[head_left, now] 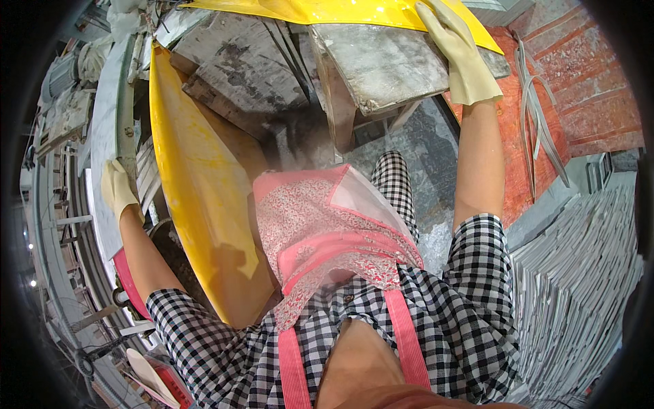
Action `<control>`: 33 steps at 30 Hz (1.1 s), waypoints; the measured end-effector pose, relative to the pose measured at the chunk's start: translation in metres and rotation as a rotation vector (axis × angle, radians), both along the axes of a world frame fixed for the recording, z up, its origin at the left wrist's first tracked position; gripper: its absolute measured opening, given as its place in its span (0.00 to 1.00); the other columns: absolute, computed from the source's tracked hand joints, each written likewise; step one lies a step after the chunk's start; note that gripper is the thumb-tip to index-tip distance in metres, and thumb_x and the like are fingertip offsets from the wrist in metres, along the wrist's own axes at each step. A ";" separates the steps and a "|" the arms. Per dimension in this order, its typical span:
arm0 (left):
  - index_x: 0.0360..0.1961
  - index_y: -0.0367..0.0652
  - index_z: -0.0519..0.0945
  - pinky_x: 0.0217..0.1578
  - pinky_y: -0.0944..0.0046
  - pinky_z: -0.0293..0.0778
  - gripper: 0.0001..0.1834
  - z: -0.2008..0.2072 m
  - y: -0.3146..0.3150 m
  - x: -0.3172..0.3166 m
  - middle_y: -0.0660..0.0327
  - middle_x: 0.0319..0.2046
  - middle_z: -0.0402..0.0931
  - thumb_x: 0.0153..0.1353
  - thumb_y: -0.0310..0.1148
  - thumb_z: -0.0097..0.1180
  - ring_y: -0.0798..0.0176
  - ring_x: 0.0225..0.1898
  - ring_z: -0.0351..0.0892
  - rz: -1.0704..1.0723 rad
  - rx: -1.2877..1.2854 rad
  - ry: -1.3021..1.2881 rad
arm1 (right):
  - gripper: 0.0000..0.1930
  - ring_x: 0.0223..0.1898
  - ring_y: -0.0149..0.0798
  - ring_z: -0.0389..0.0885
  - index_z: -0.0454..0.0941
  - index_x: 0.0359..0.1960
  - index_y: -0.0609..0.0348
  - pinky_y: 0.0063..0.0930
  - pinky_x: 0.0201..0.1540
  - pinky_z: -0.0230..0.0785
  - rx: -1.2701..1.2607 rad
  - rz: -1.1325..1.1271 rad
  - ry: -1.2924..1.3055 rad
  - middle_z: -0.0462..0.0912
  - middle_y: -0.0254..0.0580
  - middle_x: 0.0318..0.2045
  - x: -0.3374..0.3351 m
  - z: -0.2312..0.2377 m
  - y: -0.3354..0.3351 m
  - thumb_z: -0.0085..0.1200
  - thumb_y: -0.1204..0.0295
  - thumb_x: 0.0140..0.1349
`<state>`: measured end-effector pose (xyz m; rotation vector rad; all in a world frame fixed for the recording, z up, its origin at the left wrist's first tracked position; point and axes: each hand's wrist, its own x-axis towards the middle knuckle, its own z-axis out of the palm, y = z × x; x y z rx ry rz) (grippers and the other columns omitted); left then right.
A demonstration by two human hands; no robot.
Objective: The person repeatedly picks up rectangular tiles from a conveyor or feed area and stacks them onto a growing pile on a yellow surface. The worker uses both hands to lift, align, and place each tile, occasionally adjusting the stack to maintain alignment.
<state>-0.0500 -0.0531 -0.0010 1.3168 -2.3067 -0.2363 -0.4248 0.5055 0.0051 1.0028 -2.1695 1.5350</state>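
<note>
Both my hands wear cream rubber gloves. My left hand is at the far left, its fingers curled at the edge of a long pale slab; some fingertips are hard to make out. At the upper right, my right hand lies with fingers stretched out on a yellow sheet. This sheet covers the far part of a worn, grey-stained board. Between my left arm and my lap hangs a second yellow panel, long and bent, standing on edge.
At the right, grey-white thin slabs are tightly stacked on edge. Loose pale straps hang over a reddish board. Machine frames and rails line the left, with a motor behind. A pink apron covers my lap.
</note>
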 end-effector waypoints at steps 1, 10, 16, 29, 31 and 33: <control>0.57 0.38 0.78 0.56 0.51 0.70 0.27 -0.001 -0.004 0.002 0.41 0.54 0.78 0.74 0.48 0.40 0.37 0.55 0.75 0.000 -0.032 -0.038 | 0.19 0.66 0.41 0.70 0.76 0.62 0.60 0.33 0.71 0.59 -0.042 0.010 -0.053 0.77 0.44 0.62 0.000 -0.001 -0.001 0.53 0.69 0.72; 0.57 0.40 0.79 0.57 0.51 0.70 0.27 -0.014 -0.027 0.005 0.43 0.55 0.78 0.74 0.49 0.38 0.38 0.57 0.75 0.039 -0.024 -0.012 | 0.20 0.66 0.40 0.70 0.76 0.63 0.58 0.32 0.70 0.60 -0.033 -0.044 -0.158 0.76 0.42 0.63 0.006 -0.001 0.001 0.55 0.68 0.71; 0.57 0.39 0.79 0.56 0.52 0.69 0.26 -0.011 -0.015 0.002 0.43 0.54 0.79 0.74 0.48 0.41 0.38 0.55 0.75 0.061 0.146 0.123 | 0.19 0.65 0.39 0.71 0.77 0.62 0.59 0.32 0.69 0.62 -0.072 -0.014 -0.158 0.78 0.42 0.62 -0.001 -0.007 0.000 0.56 0.69 0.71; 0.46 0.34 0.80 0.45 0.57 0.72 0.25 0.009 0.024 -0.010 0.45 0.43 0.80 0.73 0.48 0.44 0.50 0.40 0.76 0.150 0.346 0.306 | 0.18 0.62 0.39 0.74 0.80 0.58 0.62 0.30 0.68 0.64 -0.034 -0.083 -0.244 0.81 0.44 0.58 0.020 0.004 0.002 0.56 0.67 0.71; 0.45 0.34 0.79 0.45 0.56 0.71 0.24 0.011 0.029 -0.011 0.44 0.43 0.80 0.73 0.47 0.43 0.49 0.40 0.75 0.167 0.364 0.337 | 0.18 0.62 0.39 0.74 0.80 0.58 0.62 0.30 0.68 0.64 0.007 -0.120 -0.235 0.81 0.44 0.58 0.017 0.004 0.001 0.56 0.67 0.71; 0.46 0.34 0.79 0.46 0.54 0.71 0.24 0.013 0.032 -0.011 0.43 0.44 0.80 0.73 0.47 0.43 0.47 0.41 0.75 0.117 0.255 0.258 | 0.17 0.61 0.39 0.75 0.80 0.57 0.62 0.30 0.67 0.64 0.015 -0.098 -0.171 0.82 0.43 0.57 0.014 0.004 0.001 0.56 0.67 0.71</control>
